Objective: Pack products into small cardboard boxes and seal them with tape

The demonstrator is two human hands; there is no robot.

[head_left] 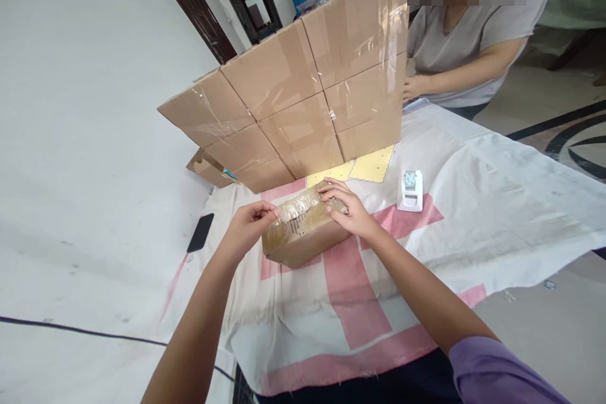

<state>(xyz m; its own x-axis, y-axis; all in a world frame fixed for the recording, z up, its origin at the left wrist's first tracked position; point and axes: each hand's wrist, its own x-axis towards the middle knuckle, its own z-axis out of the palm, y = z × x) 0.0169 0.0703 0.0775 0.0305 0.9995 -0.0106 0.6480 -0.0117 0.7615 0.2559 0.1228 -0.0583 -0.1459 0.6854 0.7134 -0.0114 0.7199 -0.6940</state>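
Observation:
A small brown cardboard box (307, 246) lies on the cloth-covered table in front of me, with shiny clear packing tape (299, 205) across its top. At the box's left end, my left hand (253, 224) pinches the tape between thumb and fingers. My right hand (348, 208) rests over the right end of the top, its fingers spread and touching the surface. Dark printed marks show beside the tape. Part of the box's right end is hidden under my right hand.
Taped cardboard boxes form a tall wall (293, 126) behind the box. A white tape dispenser (409, 190) stands to the right, a black phone (201, 233) lies left. Yellow sheets (374, 164) lie at the wall's foot. Another person (473, 57) is at the table's far right.

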